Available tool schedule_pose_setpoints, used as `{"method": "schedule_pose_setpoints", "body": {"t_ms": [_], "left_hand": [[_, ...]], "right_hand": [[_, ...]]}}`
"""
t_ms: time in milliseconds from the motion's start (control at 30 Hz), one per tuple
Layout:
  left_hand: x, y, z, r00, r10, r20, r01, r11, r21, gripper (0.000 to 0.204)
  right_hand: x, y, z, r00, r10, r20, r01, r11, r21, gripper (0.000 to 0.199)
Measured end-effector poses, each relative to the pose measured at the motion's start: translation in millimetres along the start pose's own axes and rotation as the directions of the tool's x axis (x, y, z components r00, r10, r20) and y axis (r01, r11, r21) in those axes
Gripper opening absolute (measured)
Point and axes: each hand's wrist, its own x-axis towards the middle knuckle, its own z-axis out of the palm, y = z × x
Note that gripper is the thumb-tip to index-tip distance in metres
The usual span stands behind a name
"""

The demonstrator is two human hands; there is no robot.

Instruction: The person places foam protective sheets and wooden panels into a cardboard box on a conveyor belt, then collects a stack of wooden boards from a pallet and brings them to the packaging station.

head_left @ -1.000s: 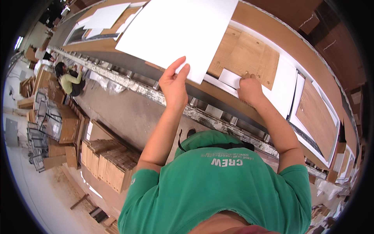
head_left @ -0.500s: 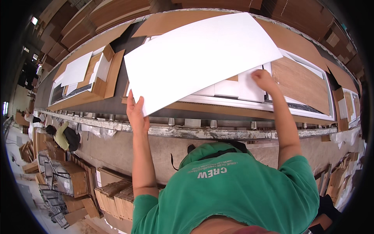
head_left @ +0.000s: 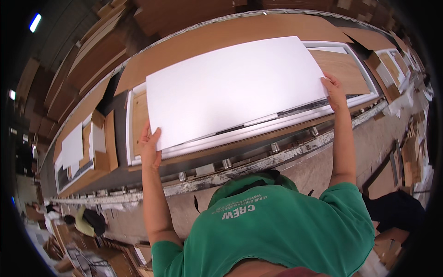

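A large white rectangular panel (head_left: 235, 87) lies slantwise over a long open carton, held at both ends. My left hand (head_left: 150, 145) grips its near left corner, with the thumb on top and the fingers at the edge. At the right end, my right hand (head_left: 335, 91) pinches the panel's edge. White foam edging (head_left: 374, 87) lines the carton. Wood-grain boards show beyond the panel, one at the right (head_left: 339, 69) and a narrow strip at the left (head_left: 140, 117). Most of the carton's contents are hidden under the panel.
The carton rests on a conveyor with a worn metal rail (head_left: 295, 150) and rollers (head_left: 227, 163). Another packed carton (head_left: 104, 159) stands left, one more (head_left: 392, 76) right. A far cardboard flap (head_left: 221, 39) lies open. People are at lower left (head_left: 87, 224) and right (head_left: 397, 212).
The white panel has come down and nearer, now level over the carton. My right hand has gone from a closed fist beside the panel to gripping its right edge. The view has turned.
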Motion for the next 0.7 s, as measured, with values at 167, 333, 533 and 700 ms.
{"method": "schedule_pose_setpoints", "body": {"t_ms": [167, 333, 533, 700], "left_hand": [[8.6, -4.8, 23.3, 0.999, 0.022, -0.034, -0.026, 0.993, -0.116, 0.051], [11.6, -5.5, -1.4, 0.995, 0.101, -0.004, -0.072, 0.683, -0.727, 0.04], [-46.7, 3.3, 0.2, 0.996, 0.032, -0.081, -0.06, 0.929, -0.365, 0.03], [-91.0, 13.1, -41.9, 0.97, 0.016, -0.244, -0.121, 0.898, -0.424, 0.029]], "right_hand": [[-0.6, -12.6, -28.1, 0.998, 0.044, 0.038, -0.044, 0.999, 0.007, 0.04], [-18.4, 14.5, -49.9, 0.85, -0.155, 0.503, 0.338, 0.893, -0.297, 0.039], [-40.4, -9.4, 129.2, 0.761, 0.212, 0.613, -0.264, 0.964, -0.005, 0.035], [-58.9, -20.5, 230.6, 0.534, 0.369, 0.761, -0.313, 0.922, -0.228, 0.029]]}}
